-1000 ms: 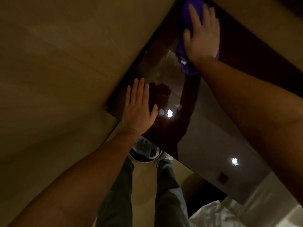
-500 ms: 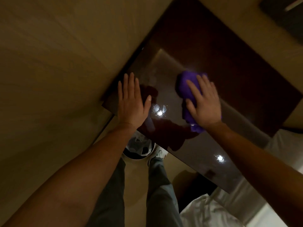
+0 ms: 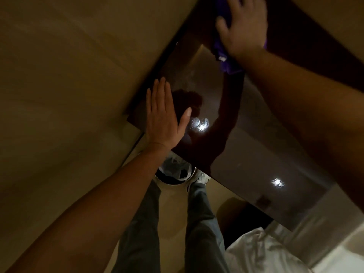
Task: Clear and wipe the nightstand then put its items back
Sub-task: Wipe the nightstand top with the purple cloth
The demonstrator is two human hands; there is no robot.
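Note:
The dark glossy nightstand top (image 3: 246, 150) fills the middle of the view and reflects ceiling lights. My right hand (image 3: 244, 30) lies flat with straight fingers on a purple cloth (image 3: 226, 60) at the far part of the top, near the frame's upper edge; most of the cloth is hidden under the hand. My left hand (image 3: 163, 117) rests flat, fingers together, on the near left corner of the top. No other items show on the nightstand.
A beige wall (image 3: 78, 75) runs along the nightstand's left side. A round waste bin (image 3: 173, 174) stands on the floor by my feet below the left corner. White bedding (image 3: 266, 253) lies at the lower right.
My right hand has pushed the purple cloth from the middle of the top back to its far part. My left hand stays flat on the near left corner.

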